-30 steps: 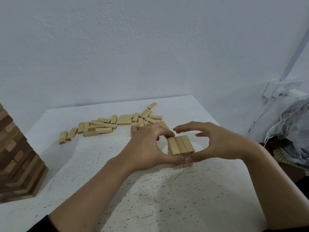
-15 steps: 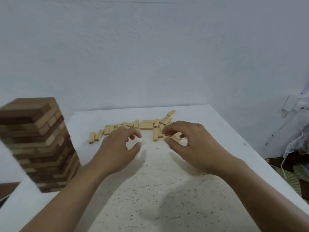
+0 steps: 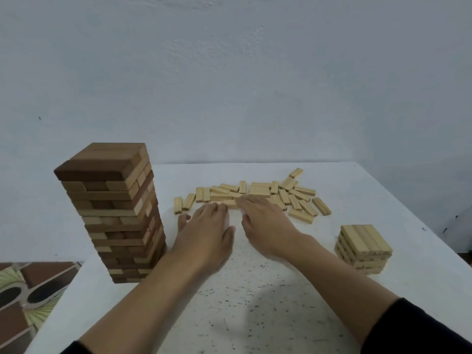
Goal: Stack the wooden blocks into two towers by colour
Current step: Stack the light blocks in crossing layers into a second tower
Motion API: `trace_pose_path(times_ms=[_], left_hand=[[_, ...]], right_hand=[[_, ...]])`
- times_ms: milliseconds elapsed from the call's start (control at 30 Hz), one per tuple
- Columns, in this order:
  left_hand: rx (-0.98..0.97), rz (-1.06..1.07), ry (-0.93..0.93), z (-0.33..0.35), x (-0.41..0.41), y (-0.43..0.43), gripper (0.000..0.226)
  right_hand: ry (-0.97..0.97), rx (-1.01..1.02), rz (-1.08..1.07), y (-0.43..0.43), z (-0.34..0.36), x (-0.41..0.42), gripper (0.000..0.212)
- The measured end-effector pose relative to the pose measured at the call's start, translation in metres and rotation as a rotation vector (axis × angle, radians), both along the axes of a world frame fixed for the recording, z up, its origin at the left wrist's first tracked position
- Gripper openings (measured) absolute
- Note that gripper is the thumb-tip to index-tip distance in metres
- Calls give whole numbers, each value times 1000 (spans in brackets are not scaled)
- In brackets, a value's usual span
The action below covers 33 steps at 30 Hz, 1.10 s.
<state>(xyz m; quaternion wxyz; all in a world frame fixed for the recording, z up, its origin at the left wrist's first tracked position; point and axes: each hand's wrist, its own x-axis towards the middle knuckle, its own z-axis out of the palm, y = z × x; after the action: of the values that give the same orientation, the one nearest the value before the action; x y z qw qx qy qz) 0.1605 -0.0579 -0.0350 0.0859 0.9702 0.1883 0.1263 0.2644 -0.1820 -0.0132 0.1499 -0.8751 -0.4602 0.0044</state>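
A tall tower (image 3: 116,213) of brown and tan blocks stands at the table's left. A short stack of light blocks (image 3: 364,247) sits at the right. Several loose light blocks (image 3: 258,194) lie scattered at the back of the white table (image 3: 255,302). My left hand (image 3: 207,232) is stretched flat towards the near edge of that pile, fingers straight. My right hand (image 3: 265,221) reaches beside it, its fingertips at the nearest loose blocks. Whether either hand holds a block is hidden by the fingers and blur.
A pale wall rises right behind the table's far edge. Patterned floor (image 3: 28,295) shows past the table's left edge. The speckled tabletop in front of me lies between the tower and the short stack.
Both hands left the short light stack and moved left and forward to the loose pile. The view swung left, bringing the tall tower fully into sight.
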Motion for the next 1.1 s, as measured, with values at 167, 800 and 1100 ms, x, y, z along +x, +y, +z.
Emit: trace_pose_path(times_ms=[167,800,1100], left_hand=[[-114,-111,48,9,-15,3,49],[-168,-224,-320,-7,-20,1,34],[-292,-324,-269,1,-26,7,27]], right_hand=[[-90,0,26,0,-10,-1,37],[20,268,100,-25,-18,-1,24],[143,391,55,-23,-24,1,28]])
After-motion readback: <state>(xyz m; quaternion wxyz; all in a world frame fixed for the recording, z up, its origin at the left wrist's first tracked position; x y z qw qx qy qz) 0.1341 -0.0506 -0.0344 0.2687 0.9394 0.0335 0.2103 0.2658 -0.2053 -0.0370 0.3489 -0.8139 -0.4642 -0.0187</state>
